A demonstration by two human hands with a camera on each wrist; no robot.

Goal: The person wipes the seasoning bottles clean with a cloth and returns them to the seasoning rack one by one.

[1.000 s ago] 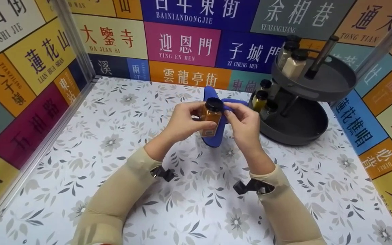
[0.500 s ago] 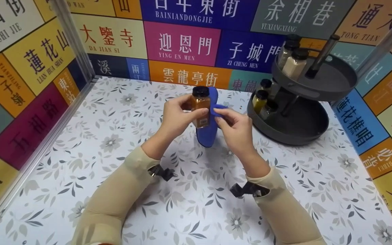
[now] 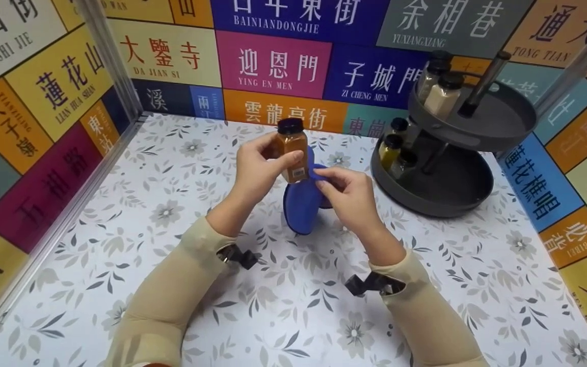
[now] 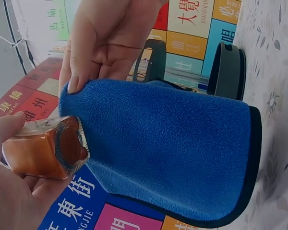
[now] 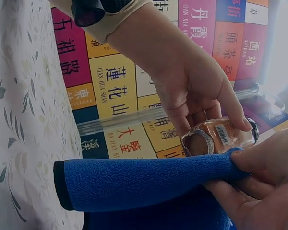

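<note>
My left hand (image 3: 258, 165) grips a clear spice jar (image 3: 293, 150) with a black lid and orange-brown contents, raised above the table. A barcode label shows on the jar (image 5: 225, 136) in the right wrist view. Between finger and thumb my right hand (image 3: 352, 196) pinches a blue cloth (image 3: 302, 206) with a dark edge. The cloth (image 4: 168, 143) hangs down beside the jar's base and seems to touch it in the left wrist view. Part of the cloth is hidden behind the jar and my right fingers.
To the right stands a dark grey two-tier turntable rack (image 3: 438, 201). Several black-lidded jars sit on it, a pale one (image 3: 444, 97) above and a yellow-green one (image 3: 390, 151) below. Sign-covered panels (image 3: 273, 66) border the flower-patterned table (image 3: 283, 306).
The jar has moved up and to the left in my left hand. My right hand has shifted left with the cloth, which now hangs lower and nearer to me.
</note>
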